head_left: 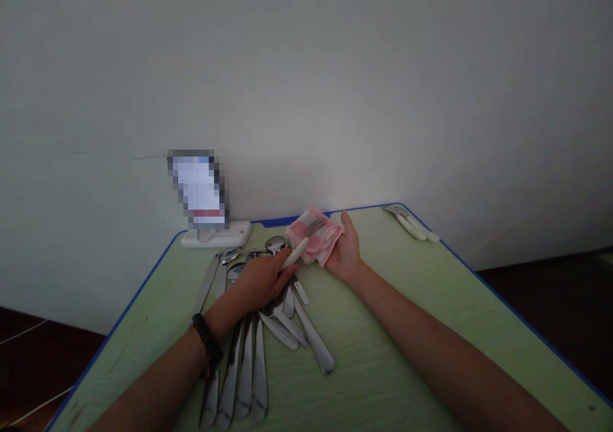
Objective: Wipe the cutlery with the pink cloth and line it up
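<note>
My left hand grips the white handle of a piece of cutlery that looks like a fork. Its metal head lies against a pink-and-white checked cloth. Under that cloth is my right hand, palm up with the thumb raised; its other fingers are mostly hidden by the fabric. Below and around my left hand spreads a pile of metal cutlery, with several long-handled pieces, a spoon and another spoon. My left forearm and hand cover part of the pile.
At the back left, a phone, blurred out, leans on a white stand. White-handled cutlery lies at the back right corner. The green tabletop has a blue edge and meets a plain wall.
</note>
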The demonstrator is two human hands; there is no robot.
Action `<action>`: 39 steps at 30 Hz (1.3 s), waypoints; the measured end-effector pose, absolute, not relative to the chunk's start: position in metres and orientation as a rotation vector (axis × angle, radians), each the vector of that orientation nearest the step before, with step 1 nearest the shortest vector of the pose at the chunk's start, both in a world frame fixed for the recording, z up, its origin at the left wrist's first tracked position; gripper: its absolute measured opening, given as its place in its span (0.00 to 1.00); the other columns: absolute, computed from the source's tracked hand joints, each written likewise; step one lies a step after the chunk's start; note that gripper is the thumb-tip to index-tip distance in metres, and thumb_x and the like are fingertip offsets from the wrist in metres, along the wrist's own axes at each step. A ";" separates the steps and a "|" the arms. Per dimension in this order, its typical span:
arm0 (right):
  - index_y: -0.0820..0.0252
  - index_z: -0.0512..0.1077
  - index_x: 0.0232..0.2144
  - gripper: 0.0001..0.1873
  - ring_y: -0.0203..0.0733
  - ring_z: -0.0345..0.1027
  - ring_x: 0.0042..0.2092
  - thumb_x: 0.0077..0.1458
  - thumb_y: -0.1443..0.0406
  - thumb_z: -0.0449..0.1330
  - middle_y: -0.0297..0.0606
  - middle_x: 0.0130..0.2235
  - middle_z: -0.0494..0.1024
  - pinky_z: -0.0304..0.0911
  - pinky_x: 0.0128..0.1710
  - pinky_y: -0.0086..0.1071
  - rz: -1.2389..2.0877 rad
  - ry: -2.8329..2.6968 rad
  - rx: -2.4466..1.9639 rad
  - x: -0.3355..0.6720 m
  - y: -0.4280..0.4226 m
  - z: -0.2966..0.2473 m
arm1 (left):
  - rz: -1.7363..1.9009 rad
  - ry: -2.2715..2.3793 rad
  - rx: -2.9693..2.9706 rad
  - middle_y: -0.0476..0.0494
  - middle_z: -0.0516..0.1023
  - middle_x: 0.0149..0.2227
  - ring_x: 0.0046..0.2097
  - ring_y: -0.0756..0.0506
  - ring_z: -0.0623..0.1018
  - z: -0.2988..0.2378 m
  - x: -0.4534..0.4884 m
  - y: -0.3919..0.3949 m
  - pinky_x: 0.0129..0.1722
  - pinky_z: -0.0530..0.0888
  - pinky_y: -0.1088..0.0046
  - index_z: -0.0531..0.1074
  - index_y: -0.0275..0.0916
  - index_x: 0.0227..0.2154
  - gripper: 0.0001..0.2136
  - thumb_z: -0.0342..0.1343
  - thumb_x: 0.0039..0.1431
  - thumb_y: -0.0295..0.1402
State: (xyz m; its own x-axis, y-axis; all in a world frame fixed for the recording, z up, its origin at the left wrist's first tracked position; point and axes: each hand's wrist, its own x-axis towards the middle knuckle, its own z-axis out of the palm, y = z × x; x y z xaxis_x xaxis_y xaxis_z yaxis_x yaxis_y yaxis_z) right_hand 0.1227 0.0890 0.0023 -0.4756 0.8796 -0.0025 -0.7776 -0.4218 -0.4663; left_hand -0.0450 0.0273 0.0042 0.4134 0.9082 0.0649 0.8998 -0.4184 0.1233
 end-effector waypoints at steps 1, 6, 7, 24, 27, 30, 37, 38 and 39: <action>0.62 0.71 0.37 0.26 0.46 0.72 0.38 0.52 0.48 0.46 0.40 0.31 0.79 0.66 0.41 0.41 2.036 -0.498 -0.298 0.122 0.088 0.003 | 0.192 1.648 2.582 0.44 0.77 0.30 0.33 0.42 0.78 0.005 -0.045 0.027 0.30 0.68 0.71 0.62 0.39 0.44 0.16 0.35 0.64 0.42; 0.63 0.72 0.33 0.16 0.40 0.72 0.33 0.54 0.57 0.50 0.37 0.29 0.79 0.66 0.39 0.35 2.039 -0.486 -0.377 0.120 0.088 0.001 | 0.209 1.665 2.571 0.43 0.78 0.31 0.34 0.41 0.78 0.006 -0.044 0.027 0.31 0.69 0.70 0.61 0.39 0.49 0.18 0.35 0.64 0.42; 0.63 0.72 0.32 0.13 0.39 0.72 0.32 0.54 0.60 0.51 0.36 0.28 0.79 0.67 0.38 0.33 2.025 -0.488 -0.404 0.120 0.089 0.000 | 0.213 1.669 2.563 0.43 0.78 0.32 0.33 0.41 0.78 0.006 -0.044 0.026 0.31 0.69 0.71 0.61 0.39 0.49 0.18 0.36 0.64 0.42; 0.61 0.70 0.35 0.11 0.36 0.70 0.25 0.47 0.72 0.52 0.33 0.26 0.78 0.67 0.28 0.29 1.961 -0.570 -0.533 0.118 0.084 0.004 | 0.230 1.666 2.543 0.41 0.79 0.33 0.34 0.41 0.78 0.007 -0.043 0.025 0.32 0.69 0.70 0.58 0.40 0.54 0.20 0.38 0.63 0.42; 0.61 0.70 0.35 0.11 0.36 0.70 0.25 0.47 0.71 0.52 0.33 0.25 0.78 0.67 0.27 0.29 1.977 -0.579 -0.519 0.118 0.084 0.003 | 0.236 1.666 2.540 0.41 0.79 0.33 0.34 0.41 0.78 0.007 -0.043 0.026 0.32 0.69 0.71 0.61 0.40 0.52 0.19 0.38 0.63 0.42; 0.61 0.70 0.33 0.08 0.36 0.70 0.25 0.48 0.70 0.53 0.33 0.25 0.78 0.67 0.28 0.29 1.987 -0.559 -0.517 0.118 0.086 0.000 | 0.252 1.658 2.525 0.41 0.78 0.33 0.34 0.41 0.78 0.007 -0.043 0.026 0.32 0.69 0.71 0.63 0.40 0.50 0.18 0.38 0.62 0.42; 0.62 0.70 0.28 0.08 0.37 0.71 0.28 0.52 0.66 0.52 0.34 0.26 0.78 0.67 0.36 0.31 1.972 -0.429 -0.531 0.118 0.094 -0.005 | 0.256 1.661 2.494 0.41 0.77 0.31 0.33 0.40 0.78 0.007 -0.043 0.026 0.32 0.69 0.69 0.64 0.38 0.45 0.17 0.37 0.63 0.42; 0.62 0.71 0.28 0.09 0.37 0.71 0.29 0.52 0.66 0.52 0.35 0.27 0.78 0.67 0.37 0.31 1.974 -0.432 -0.518 0.119 0.094 -0.005 | 0.278 1.669 2.477 0.41 0.77 0.31 0.33 0.40 0.78 0.006 -0.043 0.026 0.32 0.69 0.69 0.63 0.38 0.45 0.17 0.38 0.63 0.42; 0.63 0.71 0.29 0.09 0.38 0.71 0.30 0.52 0.65 0.52 0.36 0.27 0.78 0.67 0.38 0.31 1.975 -0.439 -0.506 0.119 0.095 -0.005 | 0.311 1.668 2.460 0.41 0.77 0.32 0.33 0.40 0.78 0.006 -0.043 0.026 0.32 0.69 0.68 0.62 0.38 0.45 0.16 0.38 0.63 0.42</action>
